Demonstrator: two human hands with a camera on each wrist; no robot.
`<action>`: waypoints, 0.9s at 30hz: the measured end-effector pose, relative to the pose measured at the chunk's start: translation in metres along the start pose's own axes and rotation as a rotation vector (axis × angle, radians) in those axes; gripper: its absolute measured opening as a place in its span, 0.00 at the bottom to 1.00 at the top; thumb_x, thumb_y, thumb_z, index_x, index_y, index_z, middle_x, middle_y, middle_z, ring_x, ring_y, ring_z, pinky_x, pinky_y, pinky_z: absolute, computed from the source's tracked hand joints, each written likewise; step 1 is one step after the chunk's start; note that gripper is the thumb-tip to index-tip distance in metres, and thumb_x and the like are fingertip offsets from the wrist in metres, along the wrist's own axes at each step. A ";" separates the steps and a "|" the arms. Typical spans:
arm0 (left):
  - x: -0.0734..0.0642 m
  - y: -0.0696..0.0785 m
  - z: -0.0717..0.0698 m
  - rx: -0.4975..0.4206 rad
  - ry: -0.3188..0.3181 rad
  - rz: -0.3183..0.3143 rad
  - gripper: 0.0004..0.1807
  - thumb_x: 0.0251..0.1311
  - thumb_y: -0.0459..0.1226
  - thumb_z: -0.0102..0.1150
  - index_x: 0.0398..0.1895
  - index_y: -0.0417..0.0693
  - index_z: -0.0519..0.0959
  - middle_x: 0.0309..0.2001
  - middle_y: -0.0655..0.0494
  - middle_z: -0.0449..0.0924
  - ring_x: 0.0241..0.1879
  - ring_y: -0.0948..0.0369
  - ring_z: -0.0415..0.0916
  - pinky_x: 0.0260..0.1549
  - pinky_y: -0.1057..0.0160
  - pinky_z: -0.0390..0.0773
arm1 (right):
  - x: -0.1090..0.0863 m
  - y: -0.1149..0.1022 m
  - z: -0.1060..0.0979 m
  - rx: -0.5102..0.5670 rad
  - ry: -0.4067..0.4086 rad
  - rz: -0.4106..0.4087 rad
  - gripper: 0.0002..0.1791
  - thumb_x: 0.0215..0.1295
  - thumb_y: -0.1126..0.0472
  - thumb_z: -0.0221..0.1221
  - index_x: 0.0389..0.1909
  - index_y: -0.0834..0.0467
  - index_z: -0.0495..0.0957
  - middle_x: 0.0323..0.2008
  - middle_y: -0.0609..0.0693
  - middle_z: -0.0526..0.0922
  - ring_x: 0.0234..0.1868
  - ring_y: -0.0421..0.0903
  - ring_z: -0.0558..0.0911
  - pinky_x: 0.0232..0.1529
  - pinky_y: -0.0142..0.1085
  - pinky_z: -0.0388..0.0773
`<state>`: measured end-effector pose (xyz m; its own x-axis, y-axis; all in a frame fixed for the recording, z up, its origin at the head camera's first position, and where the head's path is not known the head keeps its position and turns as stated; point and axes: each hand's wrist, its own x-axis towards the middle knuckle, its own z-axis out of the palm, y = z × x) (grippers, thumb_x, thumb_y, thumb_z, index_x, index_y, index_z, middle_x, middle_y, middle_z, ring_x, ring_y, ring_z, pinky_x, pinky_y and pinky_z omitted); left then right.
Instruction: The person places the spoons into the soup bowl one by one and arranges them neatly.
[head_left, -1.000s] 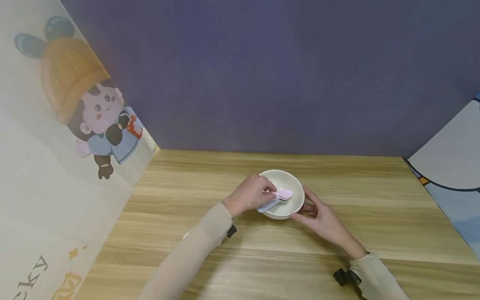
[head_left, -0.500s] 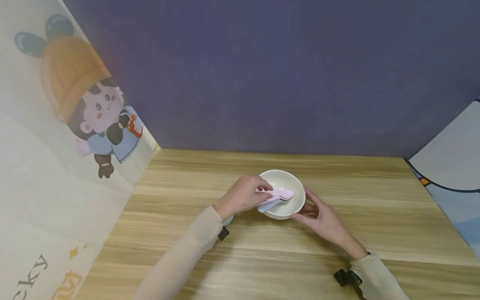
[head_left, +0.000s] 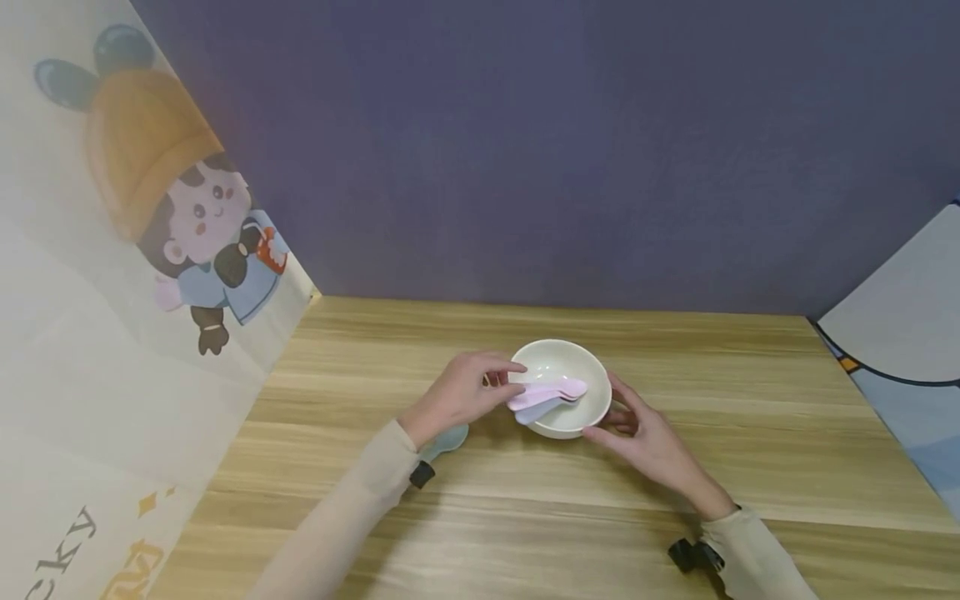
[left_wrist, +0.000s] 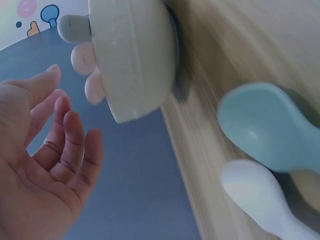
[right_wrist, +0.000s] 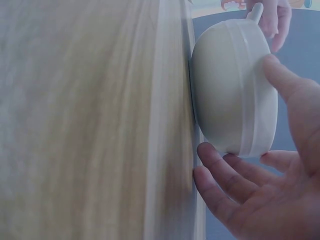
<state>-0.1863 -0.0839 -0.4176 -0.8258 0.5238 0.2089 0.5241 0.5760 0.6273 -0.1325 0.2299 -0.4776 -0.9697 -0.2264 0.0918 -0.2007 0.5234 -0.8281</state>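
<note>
A white bowl [head_left: 558, 362] stands on the wooden table with pink spoons [head_left: 572, 388] and a lavender spoon [head_left: 538, 412] leaning in it. Their handles rest over its left rim, and three handle ends [left_wrist: 83, 57] poke out past the edge in the left wrist view. Just left of these handles is my left hand [head_left: 461, 392], fingers loosely bent and holding nothing. My right hand [head_left: 648, 442] holds the bowl's right side, thumb at the near rim and fingers round the far wall, as the right wrist view also shows.
A teal spoon [left_wrist: 265, 125] and a white spoon [left_wrist: 255, 192] lie on the table below my left hand. In the head view my left forearm partly covers the teal one. A dark blue panel [head_left: 555, 158] rises behind the table, with a cartoon-printed wall [head_left: 67, 350] at left.
My left hand has let go of the pink spoon's handle and drawn back to the left, uncovering the teal spoon. The right hand and the bowl have stayed put.
</note>
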 end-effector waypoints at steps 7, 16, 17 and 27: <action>-0.014 -0.012 -0.008 -0.018 0.039 -0.026 0.20 0.65 0.43 0.73 0.58 0.46 0.88 0.33 0.60 0.83 0.32 0.67 0.77 0.34 0.69 0.81 | 0.000 0.001 -0.001 -0.001 -0.006 0.001 0.54 0.65 0.53 0.75 0.85 0.56 0.54 0.73 0.65 0.75 0.57 0.54 0.89 0.58 0.45 0.86; -0.021 -0.022 -0.012 0.020 0.053 -0.048 0.21 0.65 0.47 0.74 0.58 0.50 0.89 0.32 0.61 0.84 0.31 0.67 0.77 0.33 0.68 0.80 | 0.001 0.002 -0.001 -0.005 -0.003 -0.015 0.53 0.66 0.54 0.75 0.85 0.58 0.54 0.72 0.65 0.76 0.56 0.55 0.90 0.58 0.45 0.86; -0.022 -0.023 -0.012 0.025 0.055 -0.050 0.20 0.65 0.47 0.74 0.57 0.50 0.89 0.32 0.61 0.84 0.31 0.68 0.77 0.33 0.69 0.80 | 0.001 0.002 0.000 -0.006 -0.003 -0.017 0.53 0.66 0.54 0.75 0.85 0.58 0.54 0.72 0.65 0.76 0.56 0.55 0.90 0.58 0.45 0.87; -0.037 -0.034 -0.018 0.040 0.061 -0.061 0.16 0.65 0.40 0.74 0.54 0.46 0.90 0.32 0.61 0.86 0.32 0.68 0.78 0.35 0.69 0.80 | 0.001 0.003 0.000 0.005 -0.001 -0.020 0.53 0.66 0.55 0.75 0.85 0.58 0.55 0.71 0.65 0.77 0.55 0.55 0.90 0.57 0.42 0.87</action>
<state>-0.1775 -0.1341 -0.4329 -0.8672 0.4480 0.2173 0.4790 0.6312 0.6101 -0.1338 0.2315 -0.4794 -0.9652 -0.2381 0.1079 -0.2196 0.5146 -0.8288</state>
